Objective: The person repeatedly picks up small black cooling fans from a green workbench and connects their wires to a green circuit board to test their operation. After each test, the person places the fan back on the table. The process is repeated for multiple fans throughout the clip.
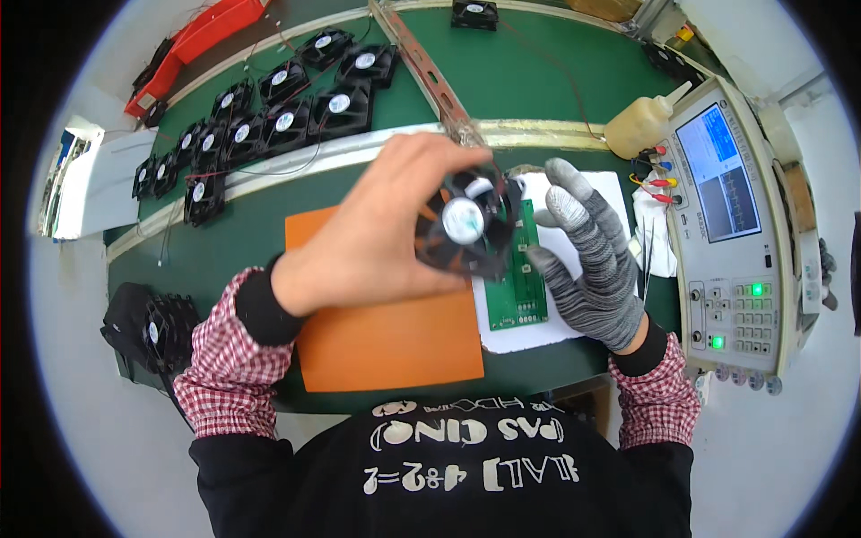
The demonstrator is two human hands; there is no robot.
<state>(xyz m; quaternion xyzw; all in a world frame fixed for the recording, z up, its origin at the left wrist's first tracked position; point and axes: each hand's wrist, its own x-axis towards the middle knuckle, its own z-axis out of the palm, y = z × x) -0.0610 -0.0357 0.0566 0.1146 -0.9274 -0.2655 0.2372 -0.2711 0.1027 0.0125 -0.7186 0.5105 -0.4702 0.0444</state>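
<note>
My bare left hand (363,229) grips a black square cooling fan (491,238) by its frame, thumb on the near side and fingers on the far side. The round white label on its hub faces up. Just right of the fan, my right hand (587,260) wears a grey striped glove; its fingers are spread and hold nothing. Below lies a green circuit board (516,309) on a white sheet (592,193), partly hidden by the fan. An orange mat (386,354) lies under my left hand and forearm.
Several black fans (287,121) with thin wires stand at the back left. More fans (157,332) are at the near left. On the right are a tester with a lit screen (717,170), clip leads (659,175), tweezers (647,255) and a yellowish squeeze bottle (639,125). A metal rail (426,63) crosses the back.
</note>
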